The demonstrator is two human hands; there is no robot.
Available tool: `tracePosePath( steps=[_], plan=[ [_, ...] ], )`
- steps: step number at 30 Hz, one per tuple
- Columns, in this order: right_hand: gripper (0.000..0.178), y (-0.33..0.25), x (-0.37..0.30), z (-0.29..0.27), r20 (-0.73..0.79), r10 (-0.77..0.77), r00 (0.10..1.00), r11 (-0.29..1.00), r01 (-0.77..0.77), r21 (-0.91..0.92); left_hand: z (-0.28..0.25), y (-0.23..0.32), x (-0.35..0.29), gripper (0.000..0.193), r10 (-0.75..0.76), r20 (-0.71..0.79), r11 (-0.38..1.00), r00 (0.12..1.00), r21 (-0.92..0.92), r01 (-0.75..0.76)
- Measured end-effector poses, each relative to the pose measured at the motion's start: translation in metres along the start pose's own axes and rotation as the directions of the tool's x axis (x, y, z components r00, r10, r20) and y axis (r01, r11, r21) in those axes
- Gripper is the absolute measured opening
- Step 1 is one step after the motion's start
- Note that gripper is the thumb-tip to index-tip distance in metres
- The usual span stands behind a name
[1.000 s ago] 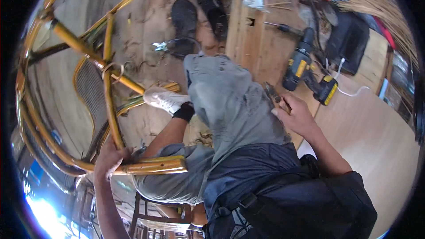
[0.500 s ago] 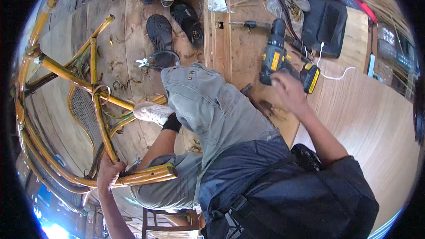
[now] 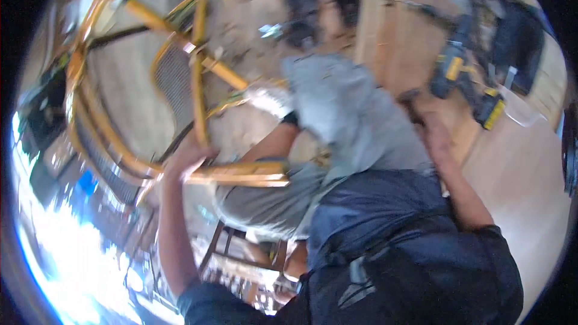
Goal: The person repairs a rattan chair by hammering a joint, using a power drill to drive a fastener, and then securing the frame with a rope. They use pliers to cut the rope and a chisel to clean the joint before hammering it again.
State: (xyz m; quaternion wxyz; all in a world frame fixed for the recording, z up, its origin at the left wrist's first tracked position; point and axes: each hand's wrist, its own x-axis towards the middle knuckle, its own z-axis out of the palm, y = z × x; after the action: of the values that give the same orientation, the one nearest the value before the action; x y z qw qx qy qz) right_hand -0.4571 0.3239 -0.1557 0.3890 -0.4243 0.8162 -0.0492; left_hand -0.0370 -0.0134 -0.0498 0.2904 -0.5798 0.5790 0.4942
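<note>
My left hand (image 3: 188, 157) is closed around a bamboo or rattan pole of a glossy yellow-brown chair frame (image 3: 153, 15), where an upright meets the lower rail. The frame lies tilted on my left, with a woven panel (image 3: 173, 78) inside it. My right hand (image 3: 435, 135) is low beside my right knee, by a dark tool (image 3: 410, 97) on the wooden bench. Motion blur smears its fingers, so whether they grip the tool is unclear. Beyond that hand lies a black and yellow cordless drill (image 3: 448, 69).
My shoe (image 3: 268, 99) is beside the chair frame. Dark slippers (image 3: 301, 6) and pliers (image 3: 271, 30) lie on the plank floor ahead. On the right are a white cable (image 3: 522, 117) and a pale board (image 3: 512, 168). A small wooden stool (image 3: 241, 250) stands behind my leg.
The whole view has swung, so things appear farther right and higher. My right hand has left the drill and come to the dark tool near my knee. My left hand keeps its hold.
</note>
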Motion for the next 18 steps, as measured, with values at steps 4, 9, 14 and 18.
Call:
tracePosePath(
  steps=[4, 9, 14, 18],
  plan=[
    [0.033, 0.016, -0.006, -0.002, -0.047, 0.096, 0.994, 0.987, -0.089, 0.135, 0.003, 0.002, -0.003, 0.041, 0.004, -0.035, 1.000, 0.999, 0.017, -0.003],
    [0.039, 0.009, 0.015, -0.028, -0.251, -0.002, 0.968, 0.980, 0.052, 0.194, 0.002, 0.008, -0.006, 0.033, -0.129, 0.010, 0.992, 0.992, 0.010, 0.129],
    [0.046, -0.143, 0.036, -0.110, 0.286, -0.107, 0.952, 0.558, -0.181, 0.810, 0.005, 0.003, -0.007, 0.035, -0.122, -0.046, 0.985, 0.991, 0.114, 0.127],
    [0.044, -0.190, 0.045, -0.079, 0.739, -0.292, 0.607, 0.472, -0.581, 0.663, 0.011, -0.008, -0.005, 0.038, -0.106, -0.091, 0.994, 0.990, 0.031, 0.109]
  ],
)
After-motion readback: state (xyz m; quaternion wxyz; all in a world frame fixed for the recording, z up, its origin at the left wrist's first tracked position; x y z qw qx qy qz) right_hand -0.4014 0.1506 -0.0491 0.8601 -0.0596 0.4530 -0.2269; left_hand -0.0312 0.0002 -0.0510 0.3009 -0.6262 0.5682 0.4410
